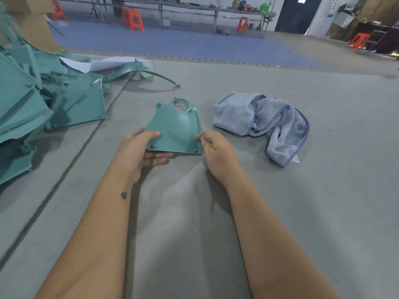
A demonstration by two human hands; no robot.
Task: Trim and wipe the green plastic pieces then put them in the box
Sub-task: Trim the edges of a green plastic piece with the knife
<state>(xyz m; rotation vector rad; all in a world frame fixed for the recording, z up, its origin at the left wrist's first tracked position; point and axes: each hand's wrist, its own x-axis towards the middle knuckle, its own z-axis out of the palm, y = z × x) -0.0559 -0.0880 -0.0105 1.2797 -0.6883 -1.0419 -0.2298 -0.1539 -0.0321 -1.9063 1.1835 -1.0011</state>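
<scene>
A flat green plastic piece with a curved cut-out at its far end is held just above the grey mat. My left hand grips its near left corner, thumb on top and fingers underneath. At the piece's right edge, my right hand is closed on a small thin trimming tool with a yellow part, its tip touching that edge. A crumpled light blue cloth lies on the mat to the right, apart from both hands. No box is clearly in view for the pieces.
A heap of several more green plastic pieces fills the left side, with a long curved piece and white paper behind it. Cardboard stands at the far left. Orange stools and long tables sit across the blue floor.
</scene>
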